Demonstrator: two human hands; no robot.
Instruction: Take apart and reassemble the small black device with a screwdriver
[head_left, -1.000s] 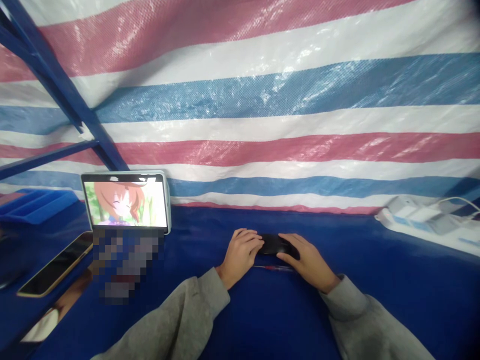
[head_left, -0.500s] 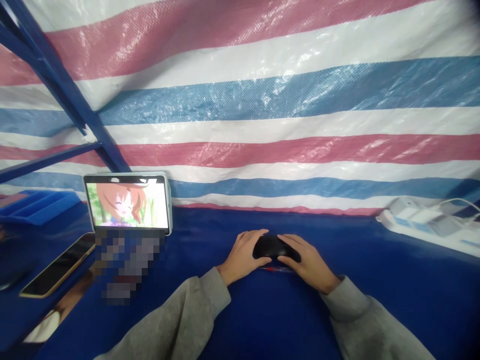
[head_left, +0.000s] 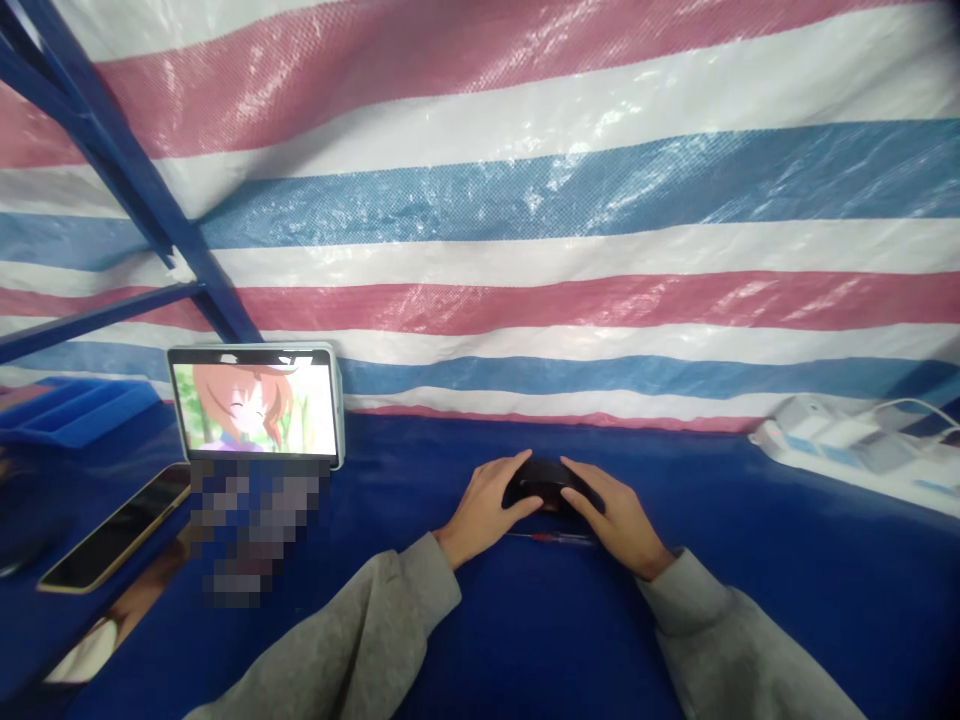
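A black rounded object that looks like a computer mouse (head_left: 551, 483) is between my two hands, just above or on the blue table. My left hand (head_left: 491, 503) grips its left side, thumb along the near edge and fingers over the far side. On the right side my right hand (head_left: 616, 510) holds it the same way, its thumb lying across the near corner. The underside of the mouse is hidden. Just in front of it, a thin rod with a red part (head_left: 544, 538), perhaps a small screwdriver or pen, lies crosswise on the table.
A tablet (head_left: 259, 405) playing a cartoon stands at the back left. Near it lie a phone (head_left: 112, 530) and a blue compartment tray (head_left: 82, 412). A white power strip (head_left: 862, 455) with plugs sits at right. Striped sheeting (head_left: 525, 200) hangs behind the blue table (head_left: 555, 640).
Both hands have shifted the mouse slightly away from me and tipped it, so its near face shows more. My thumbs have moved up, and more of the thin rod is visible.
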